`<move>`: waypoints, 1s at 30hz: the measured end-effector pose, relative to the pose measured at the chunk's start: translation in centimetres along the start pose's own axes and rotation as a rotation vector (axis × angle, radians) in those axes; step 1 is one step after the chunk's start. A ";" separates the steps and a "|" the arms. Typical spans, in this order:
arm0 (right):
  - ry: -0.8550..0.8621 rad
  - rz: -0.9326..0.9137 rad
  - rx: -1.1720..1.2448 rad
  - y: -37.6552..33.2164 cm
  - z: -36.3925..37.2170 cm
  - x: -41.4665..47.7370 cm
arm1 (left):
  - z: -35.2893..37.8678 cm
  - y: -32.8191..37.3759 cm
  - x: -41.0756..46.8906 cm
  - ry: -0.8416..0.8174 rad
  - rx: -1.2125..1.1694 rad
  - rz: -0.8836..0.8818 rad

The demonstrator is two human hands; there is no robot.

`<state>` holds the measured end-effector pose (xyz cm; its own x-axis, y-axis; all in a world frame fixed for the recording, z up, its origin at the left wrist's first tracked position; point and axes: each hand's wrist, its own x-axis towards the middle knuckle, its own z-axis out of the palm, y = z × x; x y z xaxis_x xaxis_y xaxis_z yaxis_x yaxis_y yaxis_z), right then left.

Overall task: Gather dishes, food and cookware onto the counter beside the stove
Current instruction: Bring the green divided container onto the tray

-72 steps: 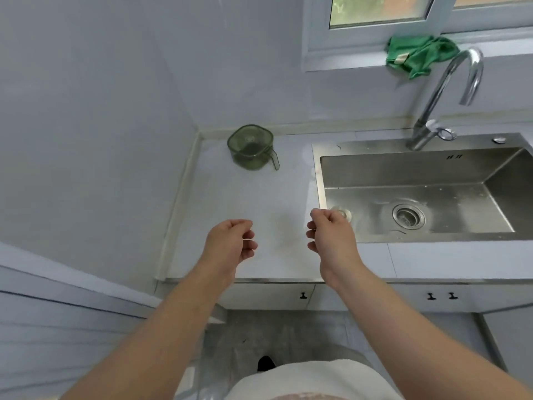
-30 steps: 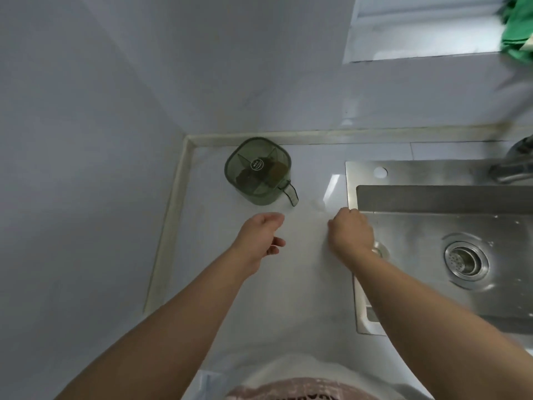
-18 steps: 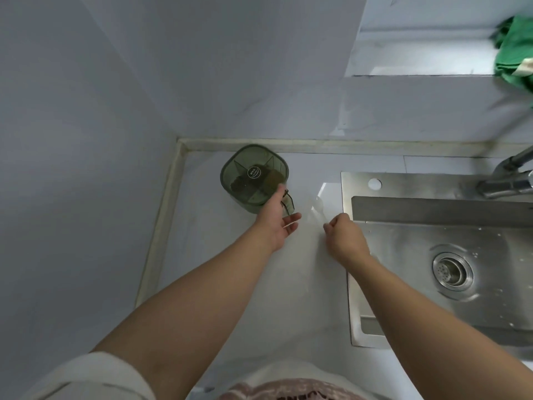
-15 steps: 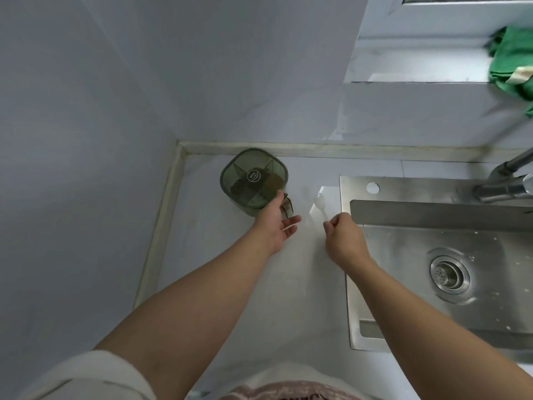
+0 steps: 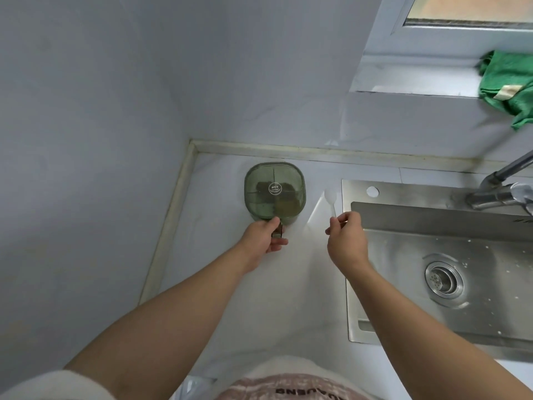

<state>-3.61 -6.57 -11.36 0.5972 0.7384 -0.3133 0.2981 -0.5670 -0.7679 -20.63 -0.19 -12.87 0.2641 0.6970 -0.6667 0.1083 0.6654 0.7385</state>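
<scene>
left hand: handle of green seasoning box now gripped
right hand: small white spoon kept pinched
task: pickup looks imminent

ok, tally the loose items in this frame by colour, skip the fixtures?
Green: 2, the container, its handle gripped by the left hand, and the cloth on the window sill.
White: 1, the spoon, pinched by the right hand.
Total: 3.
</scene>
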 end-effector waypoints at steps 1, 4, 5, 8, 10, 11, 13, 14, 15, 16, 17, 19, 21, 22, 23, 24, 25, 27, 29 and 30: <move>0.001 -0.004 -0.004 -0.1 0.0 -0.2 | -0.3 -0.1 -0.3 -0.014 0.026 0.006; 0.006 -0.009 -0.012 -0.1 0.0 -0.7 | -0.9 -0.2 -0.9 -0.027 0.092 0.028; 0.008 -0.010 -0.014 -0.1 0.0 -0.9 | -1.1 -0.2 -1.1 -0.024 0.117 0.034; 0.018 -0.014 -0.005 -0.2 -0.2 -1.2 | -2.0 -0.6 -1.5 -0.059 0.166 0.036; 0.025 -0.011 0.003 -0.3 -0.4 -1.3 | -2.7 -1.2 -1.8 -0.107 0.179 0.041; 0.029 -0.013 0.006 -0.3 -0.4 -1.4 | -3.0 -1.4 -1.9 -0.122 0.186 0.048; 0.038 -0.018 0.013 -0.4 -0.6 -1.7 | -3.5 -1.9 -2.0 -0.131 0.195 0.064; 0.041 -0.020 0.017 -0.5 -0.7 -1.8 | -3.6 -2.1 -2.1 -0.133 0.197 0.071; 0.043 -0.020 0.019 -0.6 -0.7 -1.9 | -3.7 -2.2 -2.2 -0.138 0.198 0.074; 0.044 -0.021 0.018 -0.6 -0.7 -2.0 | -3.9 -2.3 -2.2 -0.141 0.194 0.071; 0.046 -0.023 0.018 -0.6 -0.8 -2.1 | -4.0 -2.4 -2.3 -0.144 0.191 0.069; 0.048 -0.028 0.018 -0.5 -0.8 -2.2 | -4.4 -2.6 -2.6 -0.140 0.197 0.075; 0.046 -0.041 0.010 -0.4 -1.0 -2.3 | -4.6 -2.9 -2.8 -0.110 0.209 0.091; 0.045 -0.047 0.009 -0.3 -1.0 -2.3 | -4.6 -3.1 -2.8 -0.085 0.212 0.101; 0.044 -0.054 0.008 -0.4 -1.1 -2.3 | -4.7 -3.3 -2.9 -0.054 0.207 0.116; 0.044 -0.061 0.008 -0.4 -1.1 -2.4 | -4.7 -3.5 -2.9 -0.024 0.200 0.131; 0.048 -0.068 0.010 -0.5 -1.1 -2.3 | -4.7 -3.6 -3.0 0.001 0.191 0.144; 0.067 -0.093 0.017 -0.7 -1.1 -2.3 | -4.8 -3.9 -3.2 0.039 0.183 0.163; 0.093 -0.122 0.025 -1.1 -1.0 -2.2 | -4.8 -4.3 -3.4 0.073 0.187 0.174; 0.102 -0.131 0.027 -1.3 -1.0 -2.2 | -4.7 -4.4 -3.5 0.097 0.187 0.171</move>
<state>-4.56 -7.80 -9.15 0.6273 0.7637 -0.1525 0.3589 -0.4573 -0.8137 -26.54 -4.29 -14.30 0.2015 0.8235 -0.5303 0.2479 0.4809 0.8410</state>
